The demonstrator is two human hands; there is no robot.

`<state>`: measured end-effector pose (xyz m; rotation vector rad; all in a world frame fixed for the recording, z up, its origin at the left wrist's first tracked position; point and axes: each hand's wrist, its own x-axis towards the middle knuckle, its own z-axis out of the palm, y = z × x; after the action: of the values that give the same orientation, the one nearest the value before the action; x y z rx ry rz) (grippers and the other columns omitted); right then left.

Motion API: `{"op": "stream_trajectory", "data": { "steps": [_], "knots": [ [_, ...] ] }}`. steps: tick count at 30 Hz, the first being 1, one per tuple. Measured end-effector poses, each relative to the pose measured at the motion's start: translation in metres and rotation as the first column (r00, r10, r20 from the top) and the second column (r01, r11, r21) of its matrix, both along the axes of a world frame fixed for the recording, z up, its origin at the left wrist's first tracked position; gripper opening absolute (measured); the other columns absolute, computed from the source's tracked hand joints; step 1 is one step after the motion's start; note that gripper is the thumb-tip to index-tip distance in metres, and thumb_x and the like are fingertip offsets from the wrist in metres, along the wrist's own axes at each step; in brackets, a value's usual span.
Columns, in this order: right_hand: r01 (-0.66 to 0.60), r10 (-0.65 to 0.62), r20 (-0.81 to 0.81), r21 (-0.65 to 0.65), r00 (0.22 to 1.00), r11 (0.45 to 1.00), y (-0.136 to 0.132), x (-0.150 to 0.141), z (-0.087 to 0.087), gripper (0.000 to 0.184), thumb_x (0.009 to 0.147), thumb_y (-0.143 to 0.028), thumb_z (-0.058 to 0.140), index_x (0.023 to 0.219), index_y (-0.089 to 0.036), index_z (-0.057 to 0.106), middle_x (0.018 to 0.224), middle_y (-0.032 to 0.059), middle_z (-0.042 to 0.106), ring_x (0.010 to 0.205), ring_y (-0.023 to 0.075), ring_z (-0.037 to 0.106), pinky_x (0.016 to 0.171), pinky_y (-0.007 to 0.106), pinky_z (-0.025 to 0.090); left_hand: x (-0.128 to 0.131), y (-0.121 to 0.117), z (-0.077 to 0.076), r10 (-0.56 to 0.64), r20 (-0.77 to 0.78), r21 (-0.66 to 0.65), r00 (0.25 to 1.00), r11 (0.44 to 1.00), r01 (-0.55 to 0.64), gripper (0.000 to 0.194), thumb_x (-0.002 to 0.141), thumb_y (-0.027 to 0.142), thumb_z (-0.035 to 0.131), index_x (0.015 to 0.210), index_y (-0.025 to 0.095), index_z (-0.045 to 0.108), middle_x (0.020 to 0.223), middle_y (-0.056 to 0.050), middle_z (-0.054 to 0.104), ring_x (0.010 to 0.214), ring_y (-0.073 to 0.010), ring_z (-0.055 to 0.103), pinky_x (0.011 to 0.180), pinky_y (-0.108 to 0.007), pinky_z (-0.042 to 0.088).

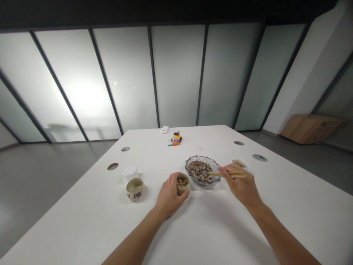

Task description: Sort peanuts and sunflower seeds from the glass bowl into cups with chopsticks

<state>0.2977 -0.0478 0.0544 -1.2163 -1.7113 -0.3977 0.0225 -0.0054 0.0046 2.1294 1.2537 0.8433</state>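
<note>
My left hand (171, 191) is wrapped round a small ceramic cup (183, 188) that stands on the white table. Several brown nuts or shelled seeds (182, 182) lie inside that cup. In my right hand (239, 182) is a pair of wooden chopsticks (227, 173), their tips reaching into a scalloped glass bowl (190, 177). Striped sunflower seeds (199, 169) fill much of the bowl, with a few lighter pieces near the chopstick tips. Whether the tips pinch anything is too small to tell. Just beyond my right hand, partly hidden, sits a white dish (245, 164) of pale brown pieces.
Left of my left hand stands a second cup (135, 190) with dark lettering, beside a white container (131, 173). Farther back are a yellow toy vehicle (177, 137), a toy carrot (174, 144) and a white box (164, 129). Round holes (113, 166) pierce the tabletop along both sides.
</note>
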Motion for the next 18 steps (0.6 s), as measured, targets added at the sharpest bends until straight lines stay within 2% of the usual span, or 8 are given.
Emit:
{"op": "stream_trajectory", "data": {
  "steps": [7,12,18],
  "knots": [
    [-0.017,0.017,-0.044,0.000,0.999,1.000,0.001,0.001,-0.001,0.033,0.105,-0.039,0.059,0.078,-0.023,0.069,0.073,0.0016,0.068,0.065,0.0174,0.062,0.064,0.031,0.047,0.000,0.002,-0.002,0.000,0.016,0.013,1.000,1.000,0.000,0.063,0.084,0.036,0.070,0.142,0.026,0.049,0.142,-0.010,0.060,0.127,-0.0299,0.059,0.114,-0.044,0.043],
    [0.028,-0.023,-0.100,0.048,0.995,0.998,0.001,0.002,0.001,0.033,0.104,-0.039,0.061,0.076,-0.023,0.068,0.071,0.0013,0.068,0.067,0.0183,0.064,0.066,0.031,0.048,0.000,0.002,-0.003,-0.003,0.011,0.011,1.000,1.000,0.003,0.064,0.084,0.036,0.070,0.143,0.025,0.047,0.144,-0.010,0.058,0.128,-0.0302,0.059,0.114,-0.045,0.043],
    [0.019,0.004,-0.308,0.072,0.951,0.997,-0.003,0.000,0.010,0.039,0.103,-0.046,0.059,0.073,-0.023,0.073,0.074,0.0038,0.073,0.071,0.0200,0.068,0.069,0.032,0.053,0.000,0.001,-0.001,0.002,0.012,0.007,1.000,1.000,-0.002,0.063,0.084,0.035,0.070,0.143,0.026,0.048,0.143,-0.010,0.059,0.128,-0.0302,0.059,0.114,-0.044,0.043]
  ]
}}
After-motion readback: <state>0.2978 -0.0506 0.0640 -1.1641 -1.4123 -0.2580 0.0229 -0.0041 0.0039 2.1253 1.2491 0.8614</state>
